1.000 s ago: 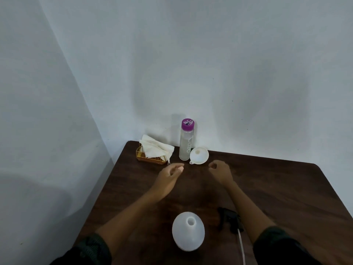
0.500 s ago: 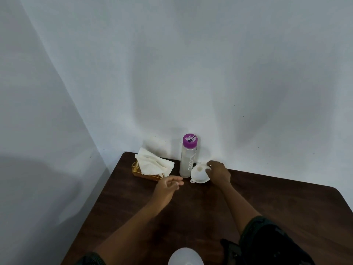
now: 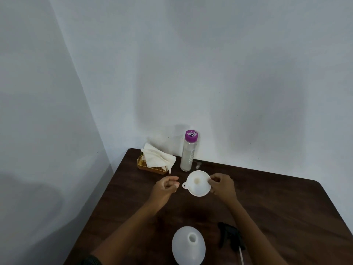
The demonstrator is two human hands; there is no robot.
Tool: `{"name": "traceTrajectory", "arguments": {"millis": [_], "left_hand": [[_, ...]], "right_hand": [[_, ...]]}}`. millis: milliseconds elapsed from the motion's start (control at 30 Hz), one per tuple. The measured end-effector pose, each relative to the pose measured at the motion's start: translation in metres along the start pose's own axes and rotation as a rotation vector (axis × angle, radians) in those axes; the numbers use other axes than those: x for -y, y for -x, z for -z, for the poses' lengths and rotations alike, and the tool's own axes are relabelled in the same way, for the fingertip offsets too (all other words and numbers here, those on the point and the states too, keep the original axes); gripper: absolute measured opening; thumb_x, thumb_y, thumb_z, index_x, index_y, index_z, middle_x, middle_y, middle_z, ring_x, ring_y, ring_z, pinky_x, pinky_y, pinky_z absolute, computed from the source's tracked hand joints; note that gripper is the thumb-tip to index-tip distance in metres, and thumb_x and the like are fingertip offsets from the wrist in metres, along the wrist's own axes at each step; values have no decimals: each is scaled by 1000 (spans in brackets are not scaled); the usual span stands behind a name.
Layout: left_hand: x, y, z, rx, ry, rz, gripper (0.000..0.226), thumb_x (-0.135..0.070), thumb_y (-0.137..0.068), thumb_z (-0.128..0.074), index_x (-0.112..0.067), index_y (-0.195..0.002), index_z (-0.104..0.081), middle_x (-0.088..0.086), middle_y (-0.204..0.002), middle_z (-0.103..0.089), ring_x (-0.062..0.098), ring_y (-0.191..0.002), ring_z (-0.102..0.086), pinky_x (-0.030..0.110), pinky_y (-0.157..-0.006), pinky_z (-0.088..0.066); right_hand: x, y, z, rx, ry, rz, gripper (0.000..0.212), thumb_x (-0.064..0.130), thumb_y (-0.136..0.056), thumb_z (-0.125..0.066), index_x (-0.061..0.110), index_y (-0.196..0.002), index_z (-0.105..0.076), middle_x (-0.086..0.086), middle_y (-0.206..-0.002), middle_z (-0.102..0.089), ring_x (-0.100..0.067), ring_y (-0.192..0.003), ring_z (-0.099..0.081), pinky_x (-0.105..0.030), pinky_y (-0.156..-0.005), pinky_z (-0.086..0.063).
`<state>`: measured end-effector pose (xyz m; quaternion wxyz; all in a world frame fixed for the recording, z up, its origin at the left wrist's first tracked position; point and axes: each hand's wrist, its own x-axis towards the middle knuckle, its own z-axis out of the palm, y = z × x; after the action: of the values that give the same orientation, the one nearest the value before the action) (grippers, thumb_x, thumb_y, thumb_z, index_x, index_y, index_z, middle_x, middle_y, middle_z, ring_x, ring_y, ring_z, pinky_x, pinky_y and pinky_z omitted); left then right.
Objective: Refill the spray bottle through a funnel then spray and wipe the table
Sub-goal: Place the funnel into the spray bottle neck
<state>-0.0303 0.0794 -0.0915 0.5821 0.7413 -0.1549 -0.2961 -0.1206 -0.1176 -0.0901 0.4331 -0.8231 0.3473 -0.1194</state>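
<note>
Right grip (image 3: 219, 185) pinches the funnel (image 3: 198, 183) by the rim, one side only. The funnel's mouth faces up and its spout is hidden underneath. Left grip (image 3: 166, 188) sits just left of the funnel, fingers loosely curled, holding nothing.

Risks:
- With a pinch on one edge, the funnel may tilt or slip as you carry it.
- The spray bottle (image 3: 189, 247) stands well back toward you from the right grip, its narrow neck open. Nothing steadies it, so a spout landing off centre could knock it over. Your free left grip could brace it.
- The trigger head (image 3: 231, 236) lies toward you from the right grip, beside your right forearm. A lowered arm could sweep it and its tube.

Room:
- The water bottle (image 3: 188, 152) stands just beyond the right grip, tall, with its cap on.
- The napkins (image 3: 158, 159) sit beyond and to the left. Pull away from both.
- The worktop (image 3: 286, 207) runs widest to the right of the right grip.
- The worktop's left edge lies close outside your left forearm, and the walls close in beyond.
</note>
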Motion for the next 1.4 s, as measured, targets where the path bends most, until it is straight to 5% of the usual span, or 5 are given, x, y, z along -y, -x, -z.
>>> {"name": "traceTrajectory", "arguments": {"millis": [100,300,600,1400], "left_hand": [[-2,21,0,28,15,-16,27,-15,-89,-60,-13,-117,-59,3,-92,-66,9,-80,-63,9,-61,-47],[-9,61,5,65,20,-73,10,-17,-87,-63,-18,-96,-67,2,-86,-71,13,-73,-66,34,-79,-54],[-20,102,16,85,166,-89,8,-14,-85,-65,-17,-93,-68,-5,-72,-73,8,-64,-68,19,-62,-56],[-22,127,7,54,198,-37,12,-13,-89,-60,-16,-96,-69,2,-75,-70,8,-60,-58,29,-69,-55]], "right_hand": [[7,34,11,5,-64,-1,8,6,-86,-61,7,-86,-69,-1,-57,-63,-10,-48,-58,-14,-45,-48],[29,88,28,-6,-204,56,5,10,-86,-65,9,-86,-69,-3,-67,-67,-11,-53,-60,-15,-46,-49],[47,148,38,-6,-459,12,5,13,-82,-69,17,-79,-70,0,-61,-69,-7,-48,-62,-17,-47,-51],[31,169,34,38,-594,-79,6,10,-85,-65,10,-84,-71,-10,-59,-67,-15,-47,-60,-26,-51,-51]]}}
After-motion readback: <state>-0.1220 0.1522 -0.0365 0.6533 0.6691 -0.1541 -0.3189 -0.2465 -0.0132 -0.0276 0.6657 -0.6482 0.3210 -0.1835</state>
